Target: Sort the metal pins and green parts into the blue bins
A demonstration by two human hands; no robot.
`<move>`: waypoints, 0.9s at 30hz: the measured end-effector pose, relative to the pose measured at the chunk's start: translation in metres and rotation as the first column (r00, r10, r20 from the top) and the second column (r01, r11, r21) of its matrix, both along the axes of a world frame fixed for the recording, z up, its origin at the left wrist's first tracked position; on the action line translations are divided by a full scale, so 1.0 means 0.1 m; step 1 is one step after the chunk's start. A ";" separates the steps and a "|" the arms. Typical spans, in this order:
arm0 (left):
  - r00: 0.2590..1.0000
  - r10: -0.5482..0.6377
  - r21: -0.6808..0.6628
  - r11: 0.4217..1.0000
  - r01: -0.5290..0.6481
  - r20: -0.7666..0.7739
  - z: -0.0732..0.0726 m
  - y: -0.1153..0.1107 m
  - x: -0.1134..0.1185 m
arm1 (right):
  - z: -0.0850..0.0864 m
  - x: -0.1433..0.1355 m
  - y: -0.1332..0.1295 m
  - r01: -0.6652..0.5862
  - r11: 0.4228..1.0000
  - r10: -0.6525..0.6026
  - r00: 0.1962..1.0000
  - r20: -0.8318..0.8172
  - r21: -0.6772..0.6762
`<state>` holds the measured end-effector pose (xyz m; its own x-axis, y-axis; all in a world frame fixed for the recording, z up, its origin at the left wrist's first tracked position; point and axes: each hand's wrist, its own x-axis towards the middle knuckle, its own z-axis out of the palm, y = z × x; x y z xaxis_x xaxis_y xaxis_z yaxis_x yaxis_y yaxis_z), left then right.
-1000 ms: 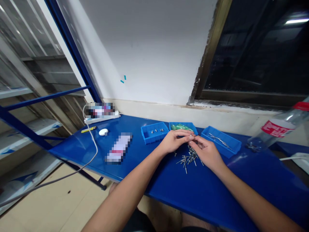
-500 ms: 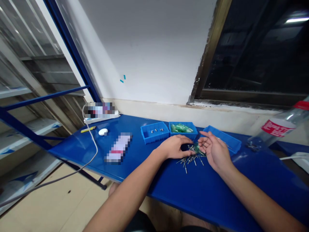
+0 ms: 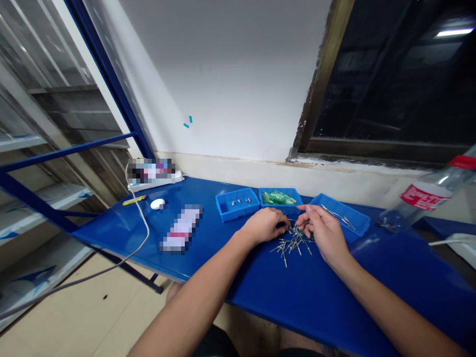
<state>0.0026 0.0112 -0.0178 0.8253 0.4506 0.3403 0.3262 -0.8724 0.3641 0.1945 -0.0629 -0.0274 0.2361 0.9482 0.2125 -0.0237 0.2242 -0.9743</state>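
A loose pile of blind rivets (image 3: 295, 244), with thin metal stems pointing many ways, lies on the blue table (image 3: 275, 297). My left hand (image 3: 266, 225) is at the pile's left edge, thumb and fingertips pinched together; what is between them is too small to make out. Over the right side of the pile is my right hand (image 3: 322, 230), its index finger stretched out and the others loosely bent, apart from each other. Nothing clear shows in it. A bit of green near the rivets is partly covered by this hand.
Behind the hands stand three blue bins: the left bin (image 3: 238, 216) has a few small metal pieces, the middle bin (image 3: 280, 208) green packets, the right bin (image 3: 357, 233) thin metal rods. A plastic bottle (image 3: 420, 196) stands right. Left are a phone-like blurred item (image 3: 182, 228), cutter (image 3: 134, 200) and cable (image 3: 147, 223).
My left hand's thumb and fingers have closed together and drawn slightly left. My right hand has shifted a little left over the pile, showing more of the rods in the right bin.
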 end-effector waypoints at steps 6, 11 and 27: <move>0.999 0.005 -0.041 0.999 -0.003 0.048 0.01 0.00 0.01 | -0.01 0.02 -0.01 -0.004 0.998 -0.008 0.979 0.206 0.056; 0.998 -0.008 -0.047 0.999 0.011 0.065 0.01 0.00 0.01 | -0.04 0.05 -0.02 0.002 0.990 -0.066 0.887 0.457 0.139; 0.893 0.249 -0.354 0.929 -0.111 0.375 0.05 -0.07 0.08 | -0.01 0.05 0.00 0.012 0.963 -0.184 0.762 0.621 0.270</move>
<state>0.0106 0.0046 -0.0129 0.5383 0.7175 0.4420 0.2288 -0.6292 0.7428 0.1992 -0.0628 -0.0283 0.0539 0.8273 0.5592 0.6151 0.4136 -0.6712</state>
